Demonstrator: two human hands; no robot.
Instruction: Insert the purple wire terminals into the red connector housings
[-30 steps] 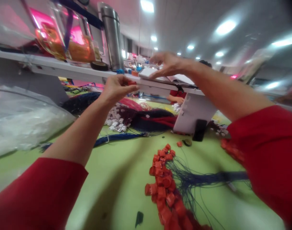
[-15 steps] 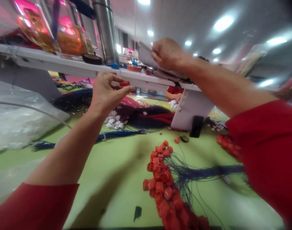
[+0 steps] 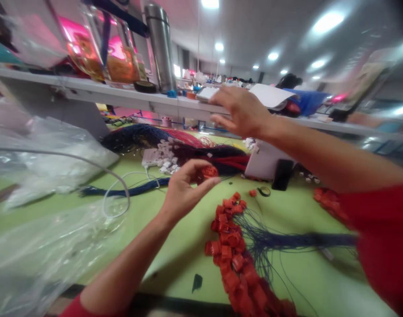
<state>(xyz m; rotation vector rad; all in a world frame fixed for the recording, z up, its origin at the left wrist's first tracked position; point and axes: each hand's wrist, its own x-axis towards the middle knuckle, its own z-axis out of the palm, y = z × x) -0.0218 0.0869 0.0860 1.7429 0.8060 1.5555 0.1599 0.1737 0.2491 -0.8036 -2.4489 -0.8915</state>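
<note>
Left hand (image 3: 184, 189) held low over the green worktop (image 3: 184, 268), thumb and fingertips pressed together in a pinch on a small red plastic connector (image 3: 209, 171). Right hand (image 3: 241, 112) raised and spread, fingers apart, near the front edge of a white shelf (image 3: 89, 90), close to a flat white object (image 3: 206, 93) and a sheet of white paper (image 3: 269, 96); contact with either cannot be determined. Below and to the right of the left hand, a heap of red connectors (image 3: 229, 251) lies on the worktop, with thin dark blue wires (image 3: 270, 240) fanning out to its right. Beyond it, a cluster of white connectors (image 3: 163, 158), a clear plastic bag (image 3: 49, 167) at left and a black phone (image 3: 282, 174) beside a white shelf support (image 3: 264, 160). The pinched connector is partly hidden by the fingers, so any wire attached to it cannot be made out. The lower end of the heap is cut off by the frame, and a red sleeve (image 3: 379, 237) covers the right side of the view
</note>
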